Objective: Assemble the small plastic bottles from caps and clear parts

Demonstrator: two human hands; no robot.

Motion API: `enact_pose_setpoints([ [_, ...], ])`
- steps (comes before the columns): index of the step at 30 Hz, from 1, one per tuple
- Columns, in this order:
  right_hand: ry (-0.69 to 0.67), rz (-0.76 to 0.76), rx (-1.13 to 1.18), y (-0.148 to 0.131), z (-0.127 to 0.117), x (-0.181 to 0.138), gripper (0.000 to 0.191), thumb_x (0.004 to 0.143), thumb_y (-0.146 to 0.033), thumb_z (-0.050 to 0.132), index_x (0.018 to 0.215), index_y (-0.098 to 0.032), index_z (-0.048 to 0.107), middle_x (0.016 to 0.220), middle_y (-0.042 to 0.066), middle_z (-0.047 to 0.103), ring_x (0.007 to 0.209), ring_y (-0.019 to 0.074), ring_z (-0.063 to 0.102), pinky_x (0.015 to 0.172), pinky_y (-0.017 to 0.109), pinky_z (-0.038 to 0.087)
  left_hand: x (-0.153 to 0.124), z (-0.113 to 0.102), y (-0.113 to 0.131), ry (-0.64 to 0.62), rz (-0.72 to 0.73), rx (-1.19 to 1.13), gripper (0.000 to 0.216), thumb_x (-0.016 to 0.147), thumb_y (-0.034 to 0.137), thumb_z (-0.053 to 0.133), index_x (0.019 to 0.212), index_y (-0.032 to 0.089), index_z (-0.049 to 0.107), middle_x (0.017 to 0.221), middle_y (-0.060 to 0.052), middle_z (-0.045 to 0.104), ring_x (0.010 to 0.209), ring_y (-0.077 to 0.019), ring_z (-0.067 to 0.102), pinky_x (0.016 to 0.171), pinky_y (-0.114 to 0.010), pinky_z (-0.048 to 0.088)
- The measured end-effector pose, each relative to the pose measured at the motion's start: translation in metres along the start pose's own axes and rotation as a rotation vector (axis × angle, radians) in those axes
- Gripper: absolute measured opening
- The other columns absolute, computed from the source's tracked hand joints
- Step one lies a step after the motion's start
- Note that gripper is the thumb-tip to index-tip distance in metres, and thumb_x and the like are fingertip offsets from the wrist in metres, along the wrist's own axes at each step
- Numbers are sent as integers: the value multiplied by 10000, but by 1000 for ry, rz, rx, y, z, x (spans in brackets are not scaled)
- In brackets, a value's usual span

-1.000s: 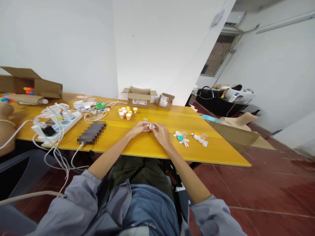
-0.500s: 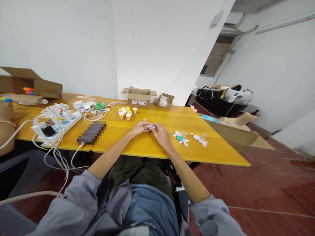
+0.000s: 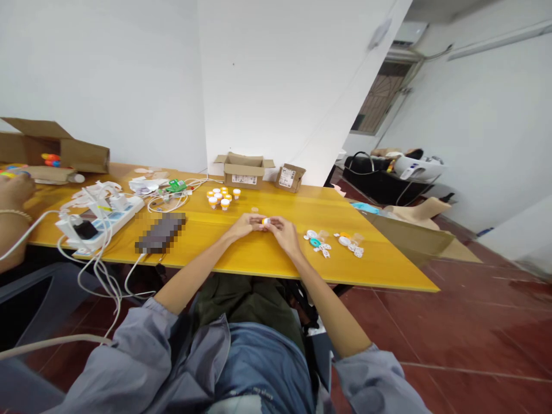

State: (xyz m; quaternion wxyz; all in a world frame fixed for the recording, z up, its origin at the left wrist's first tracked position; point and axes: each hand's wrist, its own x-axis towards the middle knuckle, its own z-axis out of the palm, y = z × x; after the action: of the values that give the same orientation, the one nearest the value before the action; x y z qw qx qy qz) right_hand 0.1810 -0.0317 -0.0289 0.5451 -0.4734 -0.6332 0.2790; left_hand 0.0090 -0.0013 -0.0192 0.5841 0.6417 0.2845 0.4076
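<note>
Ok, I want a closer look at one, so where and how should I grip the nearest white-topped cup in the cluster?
Probably pinch opposite edges of its broad white top, coming from the near side of the table. The cup looks upright and seems to narrow below that top, while other cups crowd its far side.

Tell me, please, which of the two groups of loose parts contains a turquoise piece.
The left group, nearer the right hand, has the turquoise piece; the right group shows an orange piece instead.
</note>
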Motion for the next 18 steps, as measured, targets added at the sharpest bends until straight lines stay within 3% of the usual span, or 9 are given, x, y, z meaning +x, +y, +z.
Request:
enact_pose_setpoints([
  [18, -114, 59, 141, 0, -6, 0, 270, 669, -367, 795, 898, -226, 772, 911, 51, 793, 822, 258, 753, 798, 395, 606, 1, 1, -1, 4, 66, 202, 316, 698, 319, 810, 958, 145, 765, 911, -67, 781, 850, -209, 717, 899, -368, 546],
])
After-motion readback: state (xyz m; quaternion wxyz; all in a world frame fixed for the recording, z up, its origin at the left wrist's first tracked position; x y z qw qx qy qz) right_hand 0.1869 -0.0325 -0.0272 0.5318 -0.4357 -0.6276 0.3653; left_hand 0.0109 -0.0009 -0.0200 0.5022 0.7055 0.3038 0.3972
